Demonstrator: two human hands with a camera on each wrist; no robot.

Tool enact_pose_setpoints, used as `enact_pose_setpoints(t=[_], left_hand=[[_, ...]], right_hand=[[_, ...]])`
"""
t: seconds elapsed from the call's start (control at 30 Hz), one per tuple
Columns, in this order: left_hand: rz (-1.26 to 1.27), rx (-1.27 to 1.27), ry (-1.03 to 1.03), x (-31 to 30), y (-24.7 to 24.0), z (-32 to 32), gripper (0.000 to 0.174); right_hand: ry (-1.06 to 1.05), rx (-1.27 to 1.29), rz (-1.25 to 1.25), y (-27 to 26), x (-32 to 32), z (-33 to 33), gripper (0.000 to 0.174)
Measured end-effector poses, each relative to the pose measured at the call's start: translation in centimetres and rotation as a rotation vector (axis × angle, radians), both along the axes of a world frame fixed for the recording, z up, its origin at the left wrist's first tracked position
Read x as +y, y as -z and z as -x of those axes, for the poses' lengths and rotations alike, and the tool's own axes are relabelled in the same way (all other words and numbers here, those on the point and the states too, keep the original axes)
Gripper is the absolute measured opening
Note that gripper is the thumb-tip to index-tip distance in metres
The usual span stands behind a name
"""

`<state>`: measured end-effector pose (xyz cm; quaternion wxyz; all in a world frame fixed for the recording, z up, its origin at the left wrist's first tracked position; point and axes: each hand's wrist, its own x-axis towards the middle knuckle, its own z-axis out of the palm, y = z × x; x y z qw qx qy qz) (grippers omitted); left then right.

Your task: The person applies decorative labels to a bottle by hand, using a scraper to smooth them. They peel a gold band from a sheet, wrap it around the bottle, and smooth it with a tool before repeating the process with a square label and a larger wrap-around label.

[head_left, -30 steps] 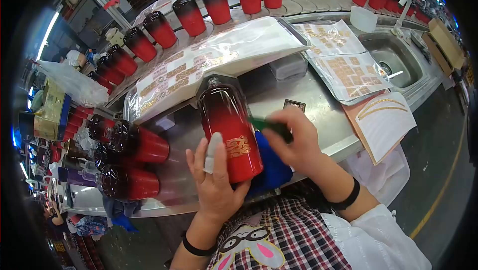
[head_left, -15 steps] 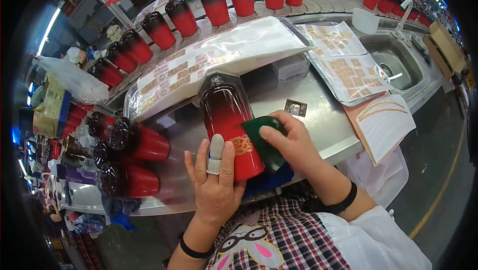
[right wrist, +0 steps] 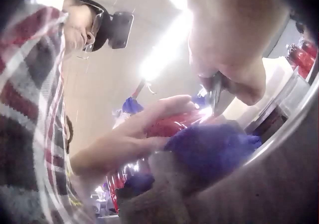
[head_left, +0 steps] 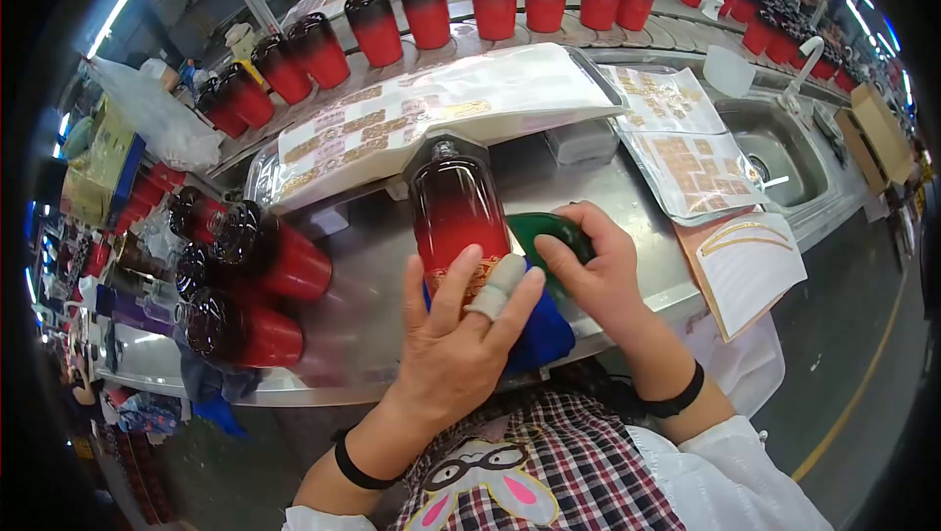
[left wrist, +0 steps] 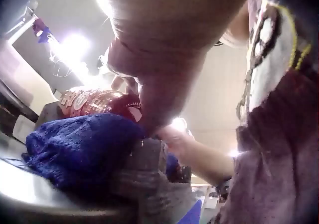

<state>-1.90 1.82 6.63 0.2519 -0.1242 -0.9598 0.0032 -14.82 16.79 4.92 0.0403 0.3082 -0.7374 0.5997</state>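
Note:
A red bottle with a black shoulder (head_left: 456, 203) lies neck-away on a blue cloth (head_left: 542, 333), a gold design on its lower front. My left hand (head_left: 456, 355) lies over that lower part, fingers extended and spread, a pale cover on one finger, partly hiding the design. Beside the bottle's right side, my right hand (head_left: 603, 276) pinches a dark green flexible sheet (head_left: 537, 229) between thumb and fingers. In the left wrist view, the gold design (left wrist: 82, 102) shows above the blue cloth (left wrist: 84, 144).
Several red bottles (head_left: 294, 262) lie at the left. A tray of printed sheets (head_left: 441, 90) stands behind, with a conveyor of upright bottles (head_left: 495, 2) beyond it. More sheets (head_left: 691, 164) and a sink (head_left: 784, 154) are at the right.
My left hand has moved right across the lower bottle, over the gold design. My right hand, with the green sheet, has shifted right from the bottle's front to its side. Conveyor bottles have moved.

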Motion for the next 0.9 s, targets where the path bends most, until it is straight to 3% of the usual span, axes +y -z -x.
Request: enact_pose_setpoints(t=[0.07,0.1,0.13,0.17,0.2,0.3,0.33,0.43,0.47,0.57,0.6,0.63,0.77,0.83,0.9], left_hand=[[-0.265,0.080,-0.038,-0.6,1.4,-0.8,0.071],[-0.393,0.120,-0.054,-1.0,2.1,-1.3,0.074],[-0.411,0.108,-0.107,-1.7,2.9,-1.7,0.091],[-0.452,0.103,-0.114,-2.0,3.2,-1.8,0.090],[-0.496,0.099,-0.122,-2.2,3.5,-1.9,0.090],[-0.485,0.088,-0.145,-2.4,3.4,-2.2,0.090],[-0.430,0.067,-0.156,-2.5,2.7,-2.3,0.090],[-0.319,0.050,-0.148,-2.8,0.8,-2.5,0.091],[-0.295,0.047,-0.138,-2.8,0.6,-2.5,0.091],[-0.342,0.107,-0.102,-2.4,1.7,-1.9,0.094],[-0.405,0.102,-0.117,-2.4,2.4,-1.9,0.095],[-0.466,0.097,-0.131,-2.4,3.2,-2.0,0.097],[-0.429,0.058,-0.169,-3.0,3.4,-2.1,0.107],[-0.363,0.041,-0.176,-2.8,2.1,-2.2,0.108],[-0.316,0.047,-0.163,-2.8,1.4,-2.2,0.108]], right_hand=[[0.012,0.414,-0.023,0.6,-0.5,0.3,0.026],[-0.107,0.483,-0.055,-0.1,-0.3,-0.2,0.027],[-0.226,0.554,-0.090,-1.6,0.4,-0.9,0.027],[-0.343,0.623,-0.128,-2.8,1.0,-1.3,0.028],[-0.514,0.537,-0.103,-3.2,1.3,-1.1,0.033],[-0.363,0.343,-0.078,-2.1,0.2,0.7,0.037],[-0.167,0.473,-0.086,-2.0,-0.5,1.0,0.039],[-0.476,0.632,-0.203,-4.1,0.5,-0.8,0.039],[-0.615,0.508,-0.168,-4.3,0.7,-1.2,0.035],[-0.474,0.052,-0.241,-4.3,-0.1,0.3,0.028],[-0.187,-0.025,-0.149,-3.3,-1.0,0.6,0.023],[0.025,0.212,-0.167,-2.8,-1.6,1.3,0.024],[-0.280,-0.020,-0.137,-3.0,-1.0,-0.9,0.022],[-0.002,-0.189,-0.098,-2.2,-1.4,0.7,0.023],[-0.052,-0.227,-0.104,-3.0,-0.8,0.5,0.024]])
